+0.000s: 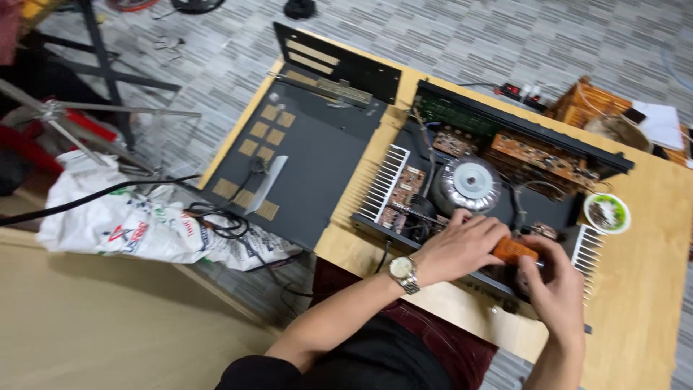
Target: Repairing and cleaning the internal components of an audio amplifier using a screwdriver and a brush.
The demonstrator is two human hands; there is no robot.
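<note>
On a light wooden table [642, 289] an opened black amplifier chassis [505, 166] lies with its insides showing, and both hands work at its near edge. Left hand [462, 245], with a silver wristwatch [404, 273] on the wrist, rests palm down over the near front of the chassis, fingers curled loosely against the parts below; whether it grips anything cannot be told. Right hand [552, 289] is clenched around a screwdriver with an orange ribbed handle [514, 250], the handle sticking out between the two hands and touching the left hand's knuckles; the tip is hidden. Just behind the hands sits a round silver toroidal transformer [469, 180] in the middle of the chassis. White finned heatsinks stand at both sides: one on the left [384, 182], one on the right [588, 249] beside the right hand. Brown circuit boards [538, 155] run along the far wall of the chassis. A small green-rimmed bowl [606, 212] with small dark bits sits on the table just right of the chassis, apart from the hands. The removed dark grey cover panel [310, 159] with rows of vent slots lies flat to the left, hanging partly off the table. A white plastic bag [123, 224] and black cables [216, 220] lie on the grey carpeted floor [469, 36] further left.
</note>
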